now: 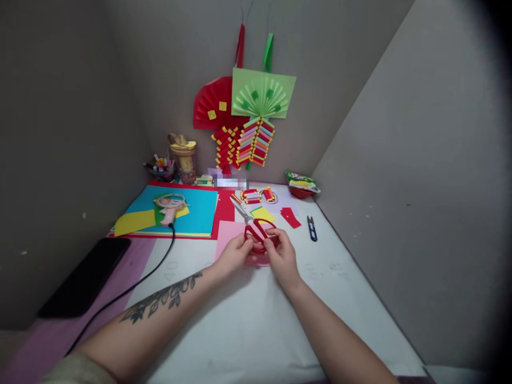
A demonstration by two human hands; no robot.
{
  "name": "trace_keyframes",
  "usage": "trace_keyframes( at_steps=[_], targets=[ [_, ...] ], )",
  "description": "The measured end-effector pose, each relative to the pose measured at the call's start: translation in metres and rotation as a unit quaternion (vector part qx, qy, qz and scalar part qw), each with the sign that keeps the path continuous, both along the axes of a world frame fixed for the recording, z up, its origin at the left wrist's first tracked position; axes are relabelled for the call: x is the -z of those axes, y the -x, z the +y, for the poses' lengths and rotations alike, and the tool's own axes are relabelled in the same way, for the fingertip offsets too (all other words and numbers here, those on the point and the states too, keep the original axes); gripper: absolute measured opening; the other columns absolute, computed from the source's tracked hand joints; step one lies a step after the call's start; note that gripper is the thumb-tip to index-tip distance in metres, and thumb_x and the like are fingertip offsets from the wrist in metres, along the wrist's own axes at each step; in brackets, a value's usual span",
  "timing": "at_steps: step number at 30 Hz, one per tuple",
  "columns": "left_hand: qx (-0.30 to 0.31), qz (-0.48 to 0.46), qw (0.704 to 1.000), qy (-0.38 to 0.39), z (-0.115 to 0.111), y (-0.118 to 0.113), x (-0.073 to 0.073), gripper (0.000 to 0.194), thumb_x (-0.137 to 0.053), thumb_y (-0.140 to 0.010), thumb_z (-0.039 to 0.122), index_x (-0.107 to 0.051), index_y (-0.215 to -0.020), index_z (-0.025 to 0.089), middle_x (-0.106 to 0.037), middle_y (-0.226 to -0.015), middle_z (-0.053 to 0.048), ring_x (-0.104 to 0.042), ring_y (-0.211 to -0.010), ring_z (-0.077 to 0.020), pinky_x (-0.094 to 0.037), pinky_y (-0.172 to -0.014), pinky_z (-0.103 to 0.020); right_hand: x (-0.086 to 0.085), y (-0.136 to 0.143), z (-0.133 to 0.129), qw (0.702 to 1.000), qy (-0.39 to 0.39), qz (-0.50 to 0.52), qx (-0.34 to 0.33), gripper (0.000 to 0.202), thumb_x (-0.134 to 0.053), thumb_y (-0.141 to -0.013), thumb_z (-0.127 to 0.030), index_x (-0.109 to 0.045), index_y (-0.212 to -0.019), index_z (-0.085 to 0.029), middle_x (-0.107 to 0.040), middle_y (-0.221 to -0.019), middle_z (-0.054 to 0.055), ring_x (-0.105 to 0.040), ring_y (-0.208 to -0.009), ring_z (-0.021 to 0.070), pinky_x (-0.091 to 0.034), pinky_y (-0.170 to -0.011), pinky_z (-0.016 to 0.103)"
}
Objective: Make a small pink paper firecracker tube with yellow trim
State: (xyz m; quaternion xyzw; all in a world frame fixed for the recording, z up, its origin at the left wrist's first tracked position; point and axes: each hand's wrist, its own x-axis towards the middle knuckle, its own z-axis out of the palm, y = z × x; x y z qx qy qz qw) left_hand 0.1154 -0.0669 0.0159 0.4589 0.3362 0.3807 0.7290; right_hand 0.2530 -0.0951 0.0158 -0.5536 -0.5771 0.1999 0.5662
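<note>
Red-handled scissors, both hands close together

The left wall is dim, but my counter is brighter. The scissors look a bit fuzzy to me. Black shade covers the right edge, and blurry little squares hide a patch at the counter's back.

We grip the red-handled scissors with our left hand and right hand above a pink sheet, blades pointing between ten and eleven o'clock. From the scissors, we see a corded pink tool at nine, a pen holder at ten, paper rolls at twelve and blue snips at three.
</note>
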Motion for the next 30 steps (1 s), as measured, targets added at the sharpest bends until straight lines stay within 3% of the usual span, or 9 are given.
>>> trace_keyframes(
  at_steps=[3,7,10,13,18,20,25,29,30],
  targets=[
    [0.004,0.024,0.999,0.031,0.001,0.0,-0.002,0.036,-0.06,-0.076,0.047,-0.054,-0.089,0.014,-0.065,-0.084,-0.01,-0.065,-0.07,-0.0185,-0.051,-0.064,-0.032,0.0,-0.014,0.004,0.994,0.06,0.087,-0.018,0.014,-0.052,-0.079,-0.031,-0.06,-0.084,-0.02,-0.06,-0.077,0.002,-0.053,-0.066,0.015,-0.045,-0.062,0.028],
    [0.009,0.08,0.997,0.013,0.0,-0.002,-0.002,0.033,-0.058,-0.078,0.046,-0.054,-0.081,0.013,-0.065,-0.077,-0.008,-0.063,-0.066,-0.0163,-0.05,-0.061,-0.029,-0.001,-0.035,0.012,0.988,0.074,0.135,0.013,0.018,-0.054,-0.077,-0.033,-0.063,-0.081,-0.018,-0.061,-0.073,0.002,-0.05,-0.058,0.0122,-0.043,-0.054,0.025],
    [0.033,0.105,0.994,-0.007,-0.004,-0.004,-0.003,0.036,-0.055,-0.08,0.048,-0.054,-0.079,0.013,-0.064,-0.075,-0.008,-0.061,-0.063,-0.0145,-0.048,-0.059,-0.027,-0.004,-0.039,0.015,0.976,0.022,0.218,0.012,0.027,-0.056,-0.078,-0.036,-0.058,-0.1,-0.021,-0.064,-0.09,0.004,-0.051,-0.055,0.0097,-0.044,-0.054,0.025],
    [0.045,0.083,0.995,-0.037,-0.009,-0.005,-0.009,0.038,-0.053,-0.08,0.05,-0.055,-0.083,0.012,-0.065,-0.082,-0.009,-0.062,-0.067,-0.0146,-0.048,-0.062,-0.027,-0.007,-0.026,0.011,0.939,-0.028,0.34,-0.037,0.049,-0.062,-0.075,-0.04,-0.042,-0.118,-0.029,-0.058,-0.116,0.006,-0.06,-0.07,0.0122,-0.049,-0.065,0.03],
    [0.083,0.071,0.991,-0.077,-0.024,-0.012,-0.023,0.038,-0.054,-0.079,0.048,-0.057,-0.091,0.012,-0.065,-0.09,-0.01,-0.062,-0.072,-0.0154,-0.049,-0.068,-0.028,-0.005,0.0,-0.017,0.891,0.138,0.419,-0.106,0.042,-0.068,-0.068,-0.048,-0.056,-0.096,-0.019,-0.066,-0.088,0.007,-0.063,-0.071,0.0196,-0.05,-0.057,0.031],
    [0.103,0.1,0.984,-0.102,-0.032,-0.019,-0.022,0.036,-0.052,-0.08,0.046,-0.058,-0.091,0.012,-0.065,-0.086,-0.008,-0.061,-0.069,-0.015,-0.048,-0.066,-0.028,-0.005,-0.001,-0.033,0.898,0.151,0.404,-0.091,0.038,-0.065,-0.07,-0.049,-0.058,-0.089,-0.018,-0.066,-0.077,0.004,-0.061,-0.064,0.0179,-0.048,-0.052,0.028],
    [0.177,0.226,0.93,-0.229,-0.05,-0.035,-0.021,0.033,-0.045,-0.084,0.041,-0.062,-0.075,0.013,-0.062,-0.067,-0.003,-0.057,-0.063,-0.0154,-0.043,-0.058,-0.024,-0.007,-0.031,-0.072,0.962,0.12,0.244,-0.004,0.024,-0.058,-0.077,-0.042,-0.058,-0.081,-0.019,-0.061,-0.069,0.0,-0.055,-0.063,0.014,-0.046,-0.059,0.026],
    [0.236,0.281,0.867,-0.338,-0.076,-0.019,-0.045,0.022,-0.059,-0.075,0.035,-0.064,-0.088,0.017,-0.065,-0.084,-0.004,-0.058,-0.068,-0.0159,-0.043,-0.06,-0.025,-0.002,-0.07,-0.097,0.98,0.107,0.11,0.126,0.024,-0.05,-0.081,-0.039,-0.059,-0.09,-0.018,-0.061,-0.074,0.001,-0.054,-0.066,0.0153,-0.045,-0.063,0.027],
    [0.316,0.26,0.836,-0.365,-0.086,-0.009,-0.053,0.021,-0.063,-0.073,0.035,-0.064,-0.088,0.02,-0.064,-0.087,-0.004,-0.058,-0.068,-0.0155,-0.044,-0.06,-0.024,0.002,-0.08,-0.102,0.98,0.109,0.081,0.146,0.025,-0.049,-0.081,-0.038,-0.059,-0.091,-0.018,-0.062,-0.077,0.002,-0.055,-0.069,0.0163,-0.046,-0.065,0.029]
  ],
)
